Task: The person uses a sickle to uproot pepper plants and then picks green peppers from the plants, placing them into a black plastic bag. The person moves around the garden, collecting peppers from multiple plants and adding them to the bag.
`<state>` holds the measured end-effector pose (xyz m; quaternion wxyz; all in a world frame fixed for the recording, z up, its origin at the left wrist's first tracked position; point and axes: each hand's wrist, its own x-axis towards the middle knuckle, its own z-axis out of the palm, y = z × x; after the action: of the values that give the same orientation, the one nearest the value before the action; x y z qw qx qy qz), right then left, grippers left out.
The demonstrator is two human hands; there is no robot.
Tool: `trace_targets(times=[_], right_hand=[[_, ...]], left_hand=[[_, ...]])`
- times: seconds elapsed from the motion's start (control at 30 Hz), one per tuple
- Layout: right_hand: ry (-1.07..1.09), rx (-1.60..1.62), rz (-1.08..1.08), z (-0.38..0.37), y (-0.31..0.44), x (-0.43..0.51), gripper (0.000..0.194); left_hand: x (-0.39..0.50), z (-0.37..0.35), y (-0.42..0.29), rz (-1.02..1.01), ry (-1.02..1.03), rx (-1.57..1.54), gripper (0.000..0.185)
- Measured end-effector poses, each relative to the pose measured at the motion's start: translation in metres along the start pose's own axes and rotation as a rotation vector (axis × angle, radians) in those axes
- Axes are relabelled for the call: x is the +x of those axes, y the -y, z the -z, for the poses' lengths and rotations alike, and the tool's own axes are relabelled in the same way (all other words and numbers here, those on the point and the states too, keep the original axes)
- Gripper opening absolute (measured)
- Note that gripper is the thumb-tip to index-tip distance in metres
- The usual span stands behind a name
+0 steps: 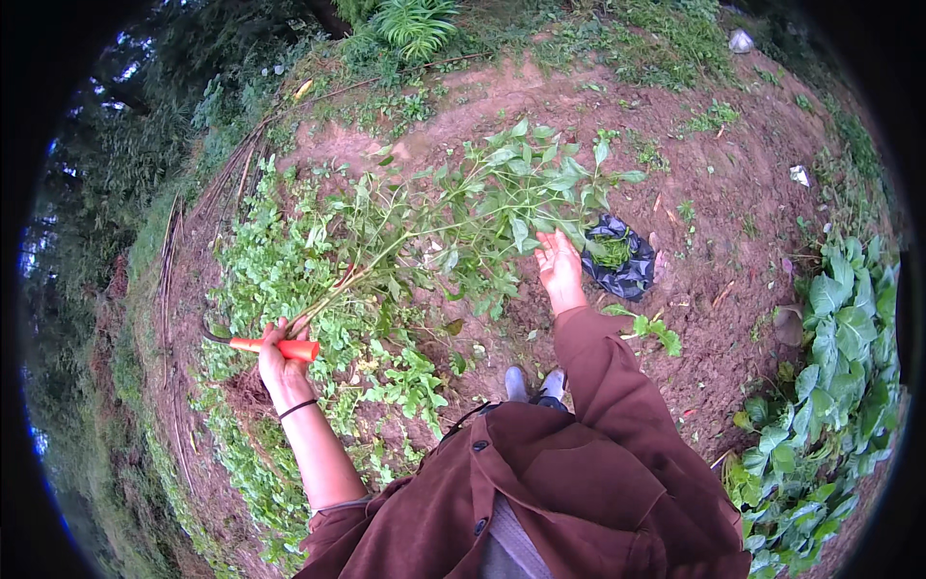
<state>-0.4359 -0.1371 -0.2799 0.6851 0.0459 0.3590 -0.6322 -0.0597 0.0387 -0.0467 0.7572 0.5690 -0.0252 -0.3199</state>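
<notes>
My left hand (283, 358) is closed around the lower stems of an uprooted leafy plant (409, 235) and the orange handle of a small sickle (275, 348). The sickle's dark curved blade points left, and a clump of roots (253, 394) hangs by the wrist. The plant's branches stretch up and right across the view. At their leafy end is my right hand (560, 262), palm up with its fingers spread near the leaves; whether it touches them I cannot tell. Just right of it, a black plastic bag (628, 279) on the soil holds slender green pods or peppers (611, 251).
Low leafy greens (271, 268) grow at the left and below the plant. Broad-leaved plants (843, 329) line the right edge. Dry sticks (170, 253) lie at the far left. My boots (516, 383) stand on bare soil; a torn leaf (655, 331) lies to their right.
</notes>
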Motion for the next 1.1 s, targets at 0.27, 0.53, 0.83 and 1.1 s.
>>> trace_targets(times=[0.27,0.53,0.83,1.1], right_hand=[[-0.428,0.086,0.144,0.057,0.067,0.021,0.018],[0.399,-1.609,0.486,-0.035,0.136,-0.032,0.017],[0.980,-2.211,0.816,-0.059,0.083,-0.013,0.019],[1.138,-2.426,0.704,-0.065,0.054,-0.016,0.024]], left_hand=[[-0.012,0.003,-0.009,-0.052,0.000,0.044,0.057],[-0.020,0.007,-0.007,-0.077,0.027,0.081,0.060],[-0.011,0.010,-0.017,-0.038,0.108,0.145,0.060],[0.011,0.017,-0.030,-0.025,0.151,0.128,0.059]])
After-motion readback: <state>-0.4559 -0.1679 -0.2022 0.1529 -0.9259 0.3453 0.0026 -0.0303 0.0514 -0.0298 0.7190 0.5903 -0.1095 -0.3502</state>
